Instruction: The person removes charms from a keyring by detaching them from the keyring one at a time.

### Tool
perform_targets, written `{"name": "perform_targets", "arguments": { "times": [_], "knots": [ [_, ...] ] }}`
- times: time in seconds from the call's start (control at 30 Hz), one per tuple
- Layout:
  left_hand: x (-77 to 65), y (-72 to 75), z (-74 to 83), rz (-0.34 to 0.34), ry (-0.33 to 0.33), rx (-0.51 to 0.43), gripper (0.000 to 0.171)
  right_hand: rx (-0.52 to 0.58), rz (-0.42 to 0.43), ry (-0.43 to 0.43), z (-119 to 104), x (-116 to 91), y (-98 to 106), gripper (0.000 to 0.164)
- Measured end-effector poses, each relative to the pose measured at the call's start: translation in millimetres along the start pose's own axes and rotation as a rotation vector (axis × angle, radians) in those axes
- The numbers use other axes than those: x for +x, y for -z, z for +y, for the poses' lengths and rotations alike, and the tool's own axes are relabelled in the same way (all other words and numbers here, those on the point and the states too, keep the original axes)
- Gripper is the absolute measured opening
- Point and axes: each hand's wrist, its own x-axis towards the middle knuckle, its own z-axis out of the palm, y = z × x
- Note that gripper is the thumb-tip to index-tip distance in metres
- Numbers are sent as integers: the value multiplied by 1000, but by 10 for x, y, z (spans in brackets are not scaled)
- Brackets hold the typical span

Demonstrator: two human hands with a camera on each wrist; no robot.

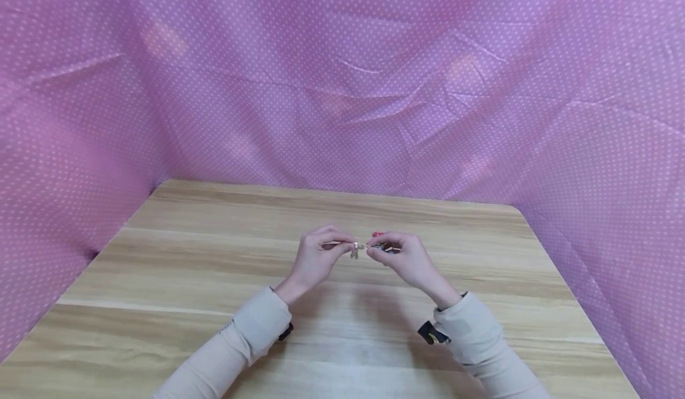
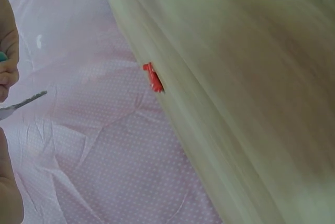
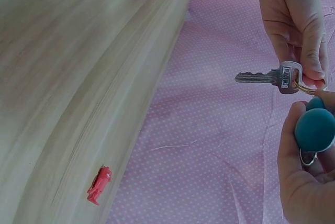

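Note:
Above the middle of the table, my left hand (image 1: 316,259) pinches a metal key ring (image 3: 305,89) between thumb and fingertips. From this ring hangs a silver key (image 3: 285,77) with a toothed blade, which also shows at the edge of the left wrist view. Close beside it, my right hand (image 1: 409,262) holds a round teal keychain charm (image 3: 315,130) with a small metal loop. The fingertips of both hands come together at the ring. Fingers partly hide the charm in the head view.
A small red figure (image 3: 99,185) lies on the wooden table (image 1: 214,268) beyond the hands, towards the far edge. Pink dotted cloth (image 1: 342,90) hangs around the back and sides. Dark wrist straps (image 1: 432,332) show under the sleeves.

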Motion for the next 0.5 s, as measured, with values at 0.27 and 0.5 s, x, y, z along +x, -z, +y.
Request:
{"name": "perform_targets", "arguments": {
  "times": [0.27,0.5],
  "knots": [
    [-1,-14,-28,5,67,-55,11,33,-6,-11,-3,2,-1,17],
    [-2,-16,-12,-19,88,-9,13,10,-14,11,4,5,6,15]
  ]
}}
